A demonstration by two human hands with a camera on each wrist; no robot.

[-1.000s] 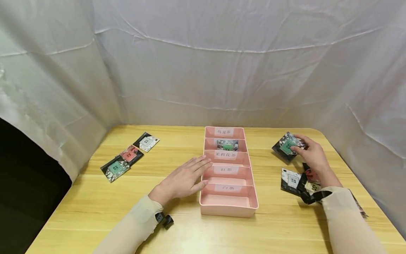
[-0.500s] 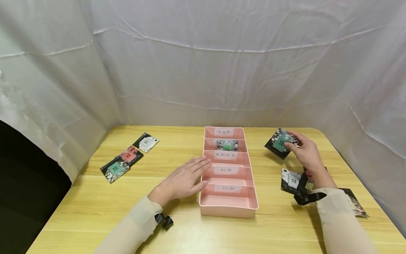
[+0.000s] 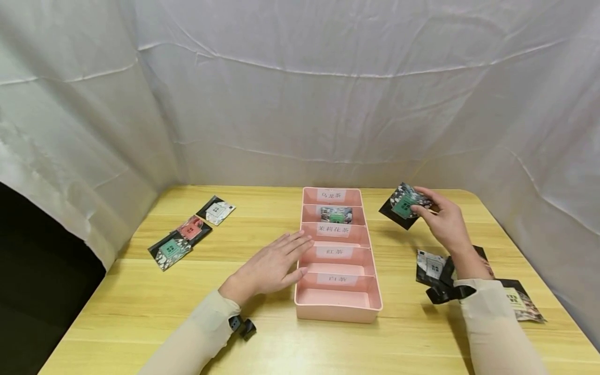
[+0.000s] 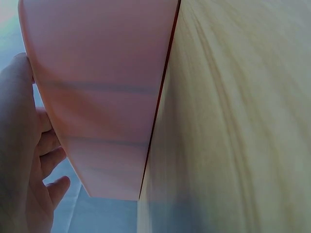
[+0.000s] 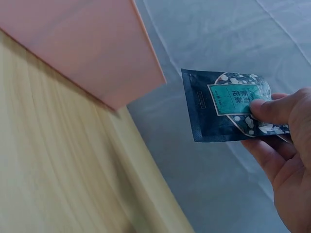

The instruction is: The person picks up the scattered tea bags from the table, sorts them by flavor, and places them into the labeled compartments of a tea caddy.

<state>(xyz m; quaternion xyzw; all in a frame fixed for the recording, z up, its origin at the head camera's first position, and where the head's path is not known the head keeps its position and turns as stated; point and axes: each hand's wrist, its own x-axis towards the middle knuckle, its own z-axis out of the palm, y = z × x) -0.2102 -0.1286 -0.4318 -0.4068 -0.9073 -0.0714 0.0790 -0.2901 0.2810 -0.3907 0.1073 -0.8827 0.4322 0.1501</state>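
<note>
My right hand [image 3: 445, 221] pinches a dark tea sachet [image 3: 402, 207] with a green label between thumb and fingers. It is raised over the table, right of the pink divided box [image 3: 337, 314]. The right wrist view shows the thumb on the face of the sachet [image 5: 209, 121], fingers behind it. My left hand [image 3: 269, 264] lies with extended fingers at the box's left rim; the left wrist view has its fingertips along that edge. Inside the box, the second compartment from the back holds a green-labelled sachet [image 3: 336, 214]. White labels with Chinese writing mark the dividers.
Several sachets lie at the right, among them a white-labelled one [image 3: 432, 266] and a yellow-labelled one [image 3: 517, 299], partly behind my right forearm. On the left lie a white [image 3: 215, 210], a red [image 3: 191, 229] and a green [image 3: 170, 250] sachet. A pale curtain [image 3: 328, 114] surrounds the table.
My right hand has carried the green-labelled sachet leftward and away from me, off the right-hand pile towards the box. The left hand stays at the rim.
</note>
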